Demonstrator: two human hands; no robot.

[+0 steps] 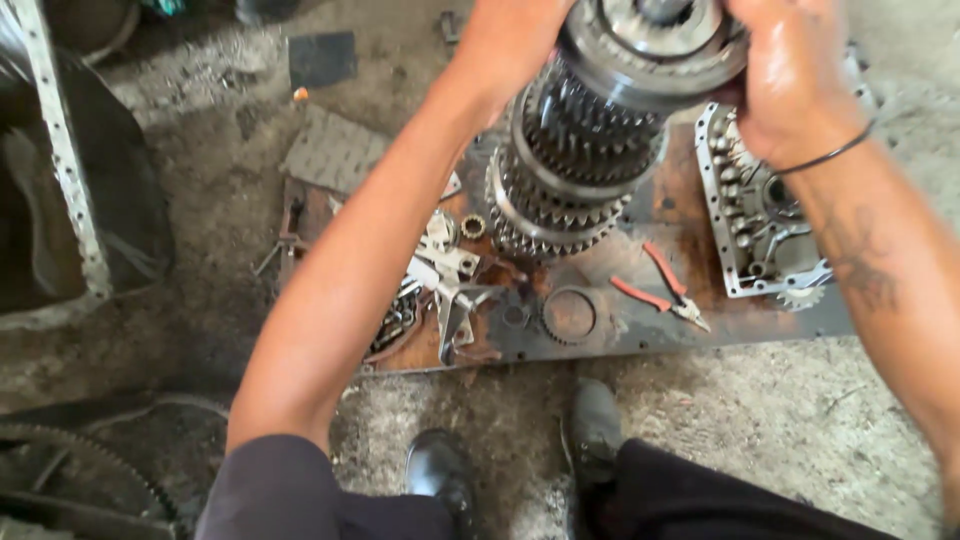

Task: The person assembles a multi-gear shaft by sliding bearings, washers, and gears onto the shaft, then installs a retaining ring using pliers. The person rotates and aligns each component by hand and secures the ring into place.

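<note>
I hold a heavy stack of steel gears on a shaft (pixel 590 140) upright over a rusty metal plate (pixel 650 320). My left hand (pixel 505 45) grips the upper left side of the gear stack. On the upper right, my right hand (pixel 790 80) clasps the wide top ring; a thin black band circles that wrist. The stack's lower end hangs just above, or rests on, the plate; I cannot tell which.
On the plate lie red-handled pliers (pixel 665 290), a loose toothed ring (pixel 568 315), metal brackets (pixel 450 280) and a grey cover casting (pixel 755 215). My two black shoes (pixel 440 470) stand on dusty concrete. A large toothed wheel (pixel 80 470) sits at the lower left.
</note>
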